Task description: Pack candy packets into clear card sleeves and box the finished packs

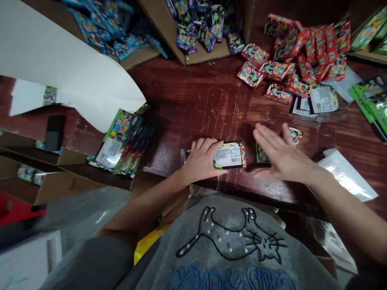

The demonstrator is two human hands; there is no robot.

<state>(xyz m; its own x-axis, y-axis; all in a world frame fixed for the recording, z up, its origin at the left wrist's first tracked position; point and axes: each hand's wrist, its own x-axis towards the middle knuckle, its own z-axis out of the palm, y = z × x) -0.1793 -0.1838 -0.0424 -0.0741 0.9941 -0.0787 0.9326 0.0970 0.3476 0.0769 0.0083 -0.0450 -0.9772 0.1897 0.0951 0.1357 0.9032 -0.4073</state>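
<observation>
My left hand (202, 158) rests on a flat printed packet (229, 155) that lies label side up near the front edge of the dark wooden table (193, 100). My right hand (279, 153) hovers just to the right of it, fingers spread and flat, holding nothing. Under my right hand lie a small green packet (260, 154) and a small red packet (295, 134), both partly hidden by the fingers.
A heap of small red boxes (302, 52) lies at the back right, with green packs (373, 100) at the far right. Cardboard boxes hold purple boxes (199, 24) and blue boxes (105, 24). A stack of green packs (123, 141), white sheets (60, 68), and a clear bag (347, 175) surround the front.
</observation>
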